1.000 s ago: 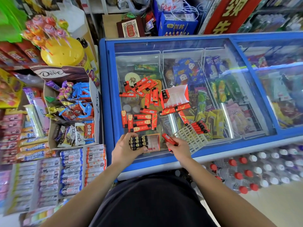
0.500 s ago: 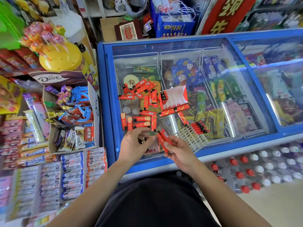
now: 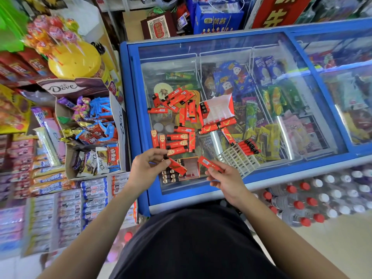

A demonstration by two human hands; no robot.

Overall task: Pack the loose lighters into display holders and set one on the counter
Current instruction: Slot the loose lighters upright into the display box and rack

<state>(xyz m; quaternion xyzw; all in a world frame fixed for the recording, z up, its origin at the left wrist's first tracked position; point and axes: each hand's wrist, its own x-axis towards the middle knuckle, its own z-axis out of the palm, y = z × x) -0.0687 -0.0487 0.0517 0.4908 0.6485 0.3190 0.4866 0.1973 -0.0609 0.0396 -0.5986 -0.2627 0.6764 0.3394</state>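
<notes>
Standing by freezer lid (image 3: 302,121), watching. Left hand (image 3: 148,168): grip pinched on red lighter (image 3: 178,167) near black cap end, body angled down toward small red holder (image 3: 193,170) on glass just below, part filled. Loose lighters (image 3: 178,144) scattered on glass beyond. Right hand (image 3: 227,180): grip clamped on second lighter (image 3: 207,162), low on body. White grid holder (image 3: 237,160) just right, few lighters at far corner. Judgement: lighters light, rigid, glossy wrap likely slick. Best pinched across flat sides, mid-body, leading end free for slotting.

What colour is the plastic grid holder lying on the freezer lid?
White. The grid holder shows best in the head view, the only one here.
</notes>
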